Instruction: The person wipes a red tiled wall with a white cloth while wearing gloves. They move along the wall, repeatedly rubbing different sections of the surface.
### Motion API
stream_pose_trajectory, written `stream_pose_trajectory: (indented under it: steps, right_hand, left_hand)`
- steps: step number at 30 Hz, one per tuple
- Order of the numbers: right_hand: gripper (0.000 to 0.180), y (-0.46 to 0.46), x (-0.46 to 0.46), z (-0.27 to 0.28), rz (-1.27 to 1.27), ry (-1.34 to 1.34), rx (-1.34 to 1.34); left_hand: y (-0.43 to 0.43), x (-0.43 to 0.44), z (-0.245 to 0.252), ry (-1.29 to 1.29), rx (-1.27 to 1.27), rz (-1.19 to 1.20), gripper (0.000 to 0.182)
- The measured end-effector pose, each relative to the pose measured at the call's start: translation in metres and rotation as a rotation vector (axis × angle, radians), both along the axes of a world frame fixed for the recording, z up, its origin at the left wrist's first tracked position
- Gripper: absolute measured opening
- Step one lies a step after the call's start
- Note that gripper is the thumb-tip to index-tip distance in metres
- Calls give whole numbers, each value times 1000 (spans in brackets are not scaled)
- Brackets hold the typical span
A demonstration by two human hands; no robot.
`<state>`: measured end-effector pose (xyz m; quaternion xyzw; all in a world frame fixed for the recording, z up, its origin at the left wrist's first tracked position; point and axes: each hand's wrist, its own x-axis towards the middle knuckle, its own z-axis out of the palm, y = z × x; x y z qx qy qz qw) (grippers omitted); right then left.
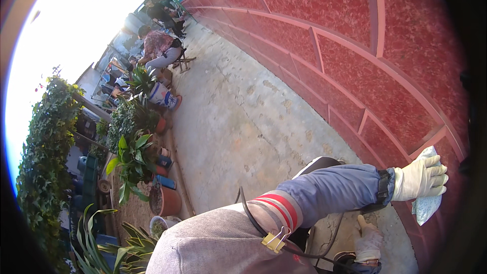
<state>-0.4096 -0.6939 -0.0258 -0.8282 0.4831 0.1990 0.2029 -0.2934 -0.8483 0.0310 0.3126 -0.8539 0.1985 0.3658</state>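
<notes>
My left hand [420,179], in a pale rubber glove, presses a folded light-blue cloth [428,207] against the red patterned wall tiles [395,121]. The cloth sticks out above and below the fingers. A blue sleeve cover [335,190] wraps that forearm, over a grey sleeve with red stripes. My right hand [367,238], also gloved, is low over the concrete near the wall's foot; one finger is extended, and its grip is unclear. A black cable runs across the sleeve, with a yellow binder clip [274,241] on it.
Potted plants, including a terracotta pot [165,201] and a blue-and-white pot [164,97], line the left edge of the concrete path [236,121]. Farther back, a person [161,47] sits on a folding stool [184,61], with other people beyond. A dark shoe [317,165] lies behind my left forearm.
</notes>
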Motion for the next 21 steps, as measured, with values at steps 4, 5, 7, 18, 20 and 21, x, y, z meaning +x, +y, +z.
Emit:
stream_pose_trajectory:
  steps: [4,5,7,18,20,21]
  right_hand:
    - [44,3,-9,-6,13,-203,-64]
    - [44,4,-11,-8,14,-235,-80]
    - [42,5,-14,-12,2,-242,-89]
    - [33,9,-13,-6,-28,-240,-128]
    - [33,8,-11,-6,-43,-230,-139]
    - [33,8,-10,-6,-55,-209,-139]
  left_hand:
    - [4,2,2,-95,107,-52,38]
    - [5,3,8,-105,137,-57,38]
    - [7,4,24,31,-10,-42,38]
    - [4,13,30,88,-75,109,43]
    - [5,5,14,17,-16,37,36]
    - [5,4,10,-49,47,14,36]
